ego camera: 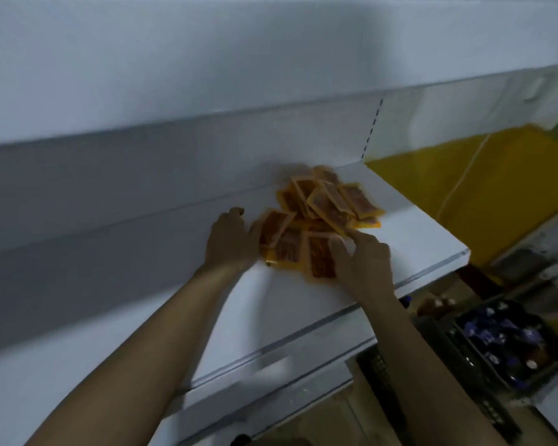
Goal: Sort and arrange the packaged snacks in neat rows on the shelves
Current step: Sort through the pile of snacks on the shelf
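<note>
Bottom right, below the shelf (303, 304): dark crates (484, 375) of purple-wrapped goods, well apart from the work.

Both forearms reaching up and over the shelf's front edge. Right hand (363, 262) at the near side of the snack pile (319, 217), fingers curled down onto the closest packet (321, 257), likely pinching its edge to pull it free; exact grip blurred. Left hand (231, 239) on the pile's left side, toward the back edge, palm against the packets, fingers mostly straight with tips bent; probably bracing the heap so it doesn't slide while the right picks.

Pile sits mid-shelf toward the right end and back edge: orange-yellow flat sachets with clear windows, jumbled and overlapping, no rows yet. Sorting judged barely begun.

Behind: grey back panel, slotted upright, upper shelf (207, 75) overhead. Far right, yellow panel (480, 188).

No brand or text readable; motion blur, print too small.
</note>
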A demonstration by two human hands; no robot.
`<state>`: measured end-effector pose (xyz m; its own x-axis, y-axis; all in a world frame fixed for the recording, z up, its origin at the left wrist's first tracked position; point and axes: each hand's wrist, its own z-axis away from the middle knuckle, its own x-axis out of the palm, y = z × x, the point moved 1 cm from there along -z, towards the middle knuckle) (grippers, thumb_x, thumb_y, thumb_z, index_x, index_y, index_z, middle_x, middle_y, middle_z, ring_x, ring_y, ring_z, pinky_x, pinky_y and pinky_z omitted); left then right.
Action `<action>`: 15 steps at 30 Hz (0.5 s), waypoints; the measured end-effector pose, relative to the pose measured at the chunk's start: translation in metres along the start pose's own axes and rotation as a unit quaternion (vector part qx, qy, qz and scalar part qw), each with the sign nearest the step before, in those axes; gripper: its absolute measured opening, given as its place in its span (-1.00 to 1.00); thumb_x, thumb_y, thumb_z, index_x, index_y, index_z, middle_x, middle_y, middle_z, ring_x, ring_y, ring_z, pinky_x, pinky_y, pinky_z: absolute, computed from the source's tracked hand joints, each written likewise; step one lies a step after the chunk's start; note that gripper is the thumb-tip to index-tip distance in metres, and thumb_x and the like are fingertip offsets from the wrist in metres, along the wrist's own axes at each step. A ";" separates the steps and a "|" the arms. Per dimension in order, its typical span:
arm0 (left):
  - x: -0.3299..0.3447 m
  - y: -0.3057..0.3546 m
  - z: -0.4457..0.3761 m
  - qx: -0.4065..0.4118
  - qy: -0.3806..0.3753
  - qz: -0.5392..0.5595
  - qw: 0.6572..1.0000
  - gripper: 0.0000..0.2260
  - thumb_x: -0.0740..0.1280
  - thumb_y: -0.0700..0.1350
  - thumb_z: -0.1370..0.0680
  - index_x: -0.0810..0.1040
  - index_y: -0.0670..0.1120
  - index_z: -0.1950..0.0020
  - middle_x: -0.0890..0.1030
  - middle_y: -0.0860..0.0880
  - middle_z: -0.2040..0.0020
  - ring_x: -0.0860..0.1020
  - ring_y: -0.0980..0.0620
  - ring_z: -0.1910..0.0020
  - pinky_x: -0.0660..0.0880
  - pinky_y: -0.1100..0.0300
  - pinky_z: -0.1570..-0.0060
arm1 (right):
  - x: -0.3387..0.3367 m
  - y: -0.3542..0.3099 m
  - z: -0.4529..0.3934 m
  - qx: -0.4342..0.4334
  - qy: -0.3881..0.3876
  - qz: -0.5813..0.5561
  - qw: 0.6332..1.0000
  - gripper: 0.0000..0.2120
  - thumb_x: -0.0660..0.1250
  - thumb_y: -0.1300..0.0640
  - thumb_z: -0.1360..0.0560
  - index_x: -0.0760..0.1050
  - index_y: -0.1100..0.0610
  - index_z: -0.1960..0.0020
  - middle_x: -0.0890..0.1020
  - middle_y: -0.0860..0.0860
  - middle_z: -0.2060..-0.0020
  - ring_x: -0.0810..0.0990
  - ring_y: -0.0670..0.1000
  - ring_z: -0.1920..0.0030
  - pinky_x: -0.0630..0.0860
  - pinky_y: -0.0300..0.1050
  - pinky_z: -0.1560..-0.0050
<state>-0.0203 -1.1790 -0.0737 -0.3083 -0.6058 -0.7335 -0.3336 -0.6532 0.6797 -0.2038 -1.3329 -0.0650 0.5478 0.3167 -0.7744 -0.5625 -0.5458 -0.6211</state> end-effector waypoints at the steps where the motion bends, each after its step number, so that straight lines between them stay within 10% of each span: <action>1: -0.003 -0.004 0.004 -0.012 0.011 -0.011 1.000 -0.51 0.26 0.14 -0.65 0.41 -0.11 -0.49 0.54 -0.17 -0.31 0.49 -0.20 -0.33 0.43 -0.06 -0.33 | -0.002 0.004 0.000 -0.029 0.014 0.003 0.999 -0.66 0.22 -0.06 -0.65 0.58 0.10 -0.29 0.65 0.17 -0.14 0.56 0.28 -0.16 0.51 0.17 -0.19; 6: -0.045 -0.046 0.054 -0.080 0.087 -0.095 0.988 -0.61 0.25 0.08 -0.66 0.47 -0.04 -0.45 0.51 -0.11 -0.35 0.41 -0.18 -0.35 0.37 -0.02 -0.26 | 0.018 -0.043 0.024 -0.178 0.026 -0.106 0.978 -0.89 0.23 0.09 -0.53 0.50 0.06 0.13 0.53 -0.04 0.24 0.51 0.13 0.13 0.42 0.03 0.07; 10: -0.105 -0.106 0.121 -0.130 0.188 -0.141 0.963 -0.60 0.26 0.05 -0.52 0.62 -0.11 -0.27 0.62 -0.19 -0.17 0.55 -0.30 -0.15 0.48 -0.08 -0.03 | 0.075 -0.119 0.065 -0.309 -0.096 -0.152 0.934 -0.83 0.31 0.09 -0.51 0.61 0.06 -0.05 0.63 -0.01 0.08 0.57 0.13 -0.02 0.40 -0.09 -0.11; 15: -0.185 -0.197 0.207 -0.261 0.236 -0.162 0.922 -0.59 0.24 0.10 -0.62 0.48 0.01 -0.44 0.49 -0.08 -0.40 0.40 -0.16 -0.36 0.36 -0.08 -0.24 | 0.134 -0.201 0.145 -0.389 -0.242 -0.123 0.880 -0.82 0.39 0.18 -0.54 0.63 0.03 -0.13 0.67 -0.03 0.00 0.56 0.01 -0.06 0.35 -0.24 -0.06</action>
<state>-0.0817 -0.8443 -0.0719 0.1959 -0.3908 -0.8994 0.1731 -0.8890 0.4239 -0.1072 -1.0679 -0.0615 0.1601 0.6903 -0.7056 0.2345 -0.7209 -0.6521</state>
